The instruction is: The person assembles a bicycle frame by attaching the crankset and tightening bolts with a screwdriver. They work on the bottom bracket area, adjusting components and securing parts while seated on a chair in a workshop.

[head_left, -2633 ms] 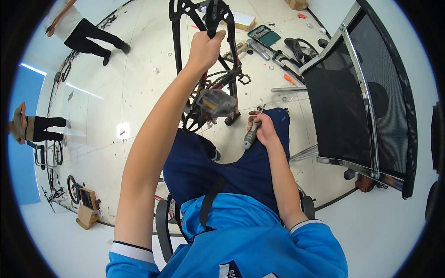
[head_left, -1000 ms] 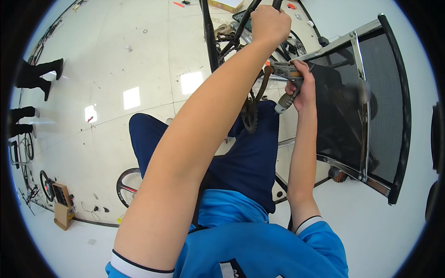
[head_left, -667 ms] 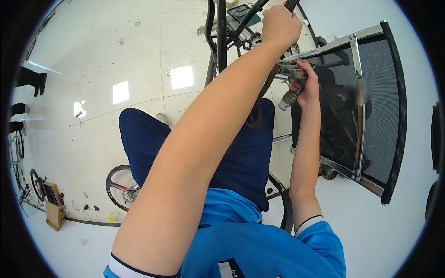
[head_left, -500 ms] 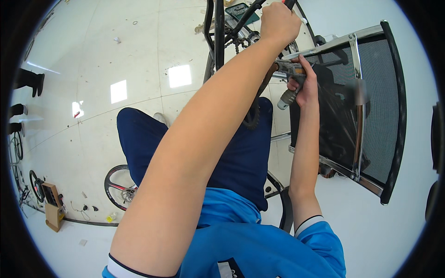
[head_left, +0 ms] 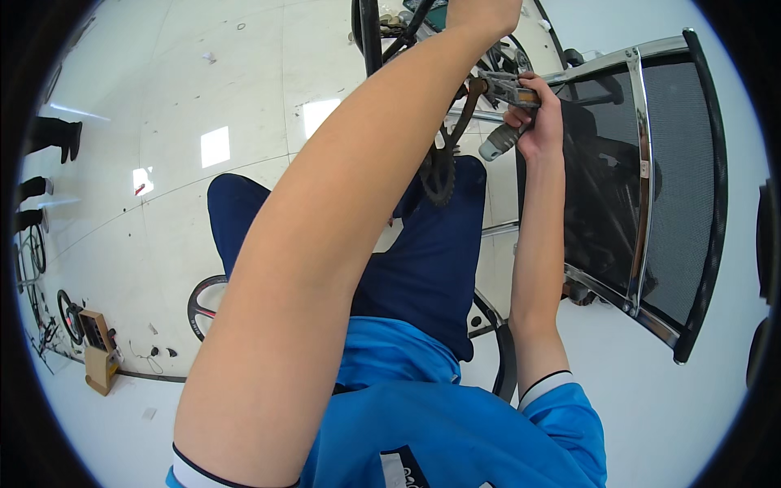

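Observation:
At the top edge my left hand (head_left: 484, 15) is mostly cut off, so its fingers and anything in them are out of sight. My right hand (head_left: 543, 122) is closed at a bicycle pedal (head_left: 503, 88), its thumb over the outer end by the orange reflector. A dark ribbed cylinder with a pale grey-green end (head_left: 503, 141) juts out below the pedal from the same hand; its kind is unclear. The rusty brown crank arm (head_left: 465, 120) runs from the pedal toward a dark toothed chainring (head_left: 439, 175) above my knees. Black frame tubes (head_left: 370, 37) rise at the left.
A chrome-framed chair with black mesh (head_left: 679, 163) stands close on the right. A wheel (head_left: 203, 309) lies low at left, partly behind my left arm. Farther left are cardboard boxes (head_left: 99, 370), more bicycle parts and another person's legs (head_left: 57, 138). Small scraps dot the pale tiled floor.
The whole view has shifted slightly. My left hand, earlier a visible fist around a black bar, has slid past the top edge. The pedal and right hand sit higher, and more of the chainring shows.

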Available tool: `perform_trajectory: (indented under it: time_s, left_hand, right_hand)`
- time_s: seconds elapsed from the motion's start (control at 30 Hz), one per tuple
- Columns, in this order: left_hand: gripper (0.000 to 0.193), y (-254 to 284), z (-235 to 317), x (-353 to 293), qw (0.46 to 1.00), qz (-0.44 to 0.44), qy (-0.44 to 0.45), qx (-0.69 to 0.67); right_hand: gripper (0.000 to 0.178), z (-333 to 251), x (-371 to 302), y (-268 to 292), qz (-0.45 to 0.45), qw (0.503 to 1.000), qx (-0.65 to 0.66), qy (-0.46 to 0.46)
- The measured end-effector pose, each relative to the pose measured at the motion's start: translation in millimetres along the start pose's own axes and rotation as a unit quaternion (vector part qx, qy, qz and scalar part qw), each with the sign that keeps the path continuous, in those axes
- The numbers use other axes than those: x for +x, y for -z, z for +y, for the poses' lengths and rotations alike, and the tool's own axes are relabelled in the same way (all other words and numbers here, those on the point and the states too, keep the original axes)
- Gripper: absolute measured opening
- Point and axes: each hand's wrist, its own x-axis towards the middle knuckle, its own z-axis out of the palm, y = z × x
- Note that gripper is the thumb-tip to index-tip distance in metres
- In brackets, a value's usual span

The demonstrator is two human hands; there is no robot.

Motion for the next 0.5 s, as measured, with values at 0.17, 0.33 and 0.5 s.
perform_trajectory:
  time_s: [0.17, 0.33, 0.5]
  left_hand:
    - [0.035, 4, -18, 19, 0.992, 0.092, -0.07, 0.052]
    - [0.04, 33, -24, 39, 0.993, 0.094, -0.008, 0.071]
    - [0.048, 49, -44, 63, 0.984, 0.132, -0.011, 0.123]
  right_hand:
    - [0.02, -7, -22, -12, -0.001, 0.999, 0.012, 0.046]
    - [0.024, -7, -45, 9, -0.041, 0.998, 0.011, 0.056]
    - [0.034, 12, -68, 16, -0.075, 0.993, 0.008, 0.09]
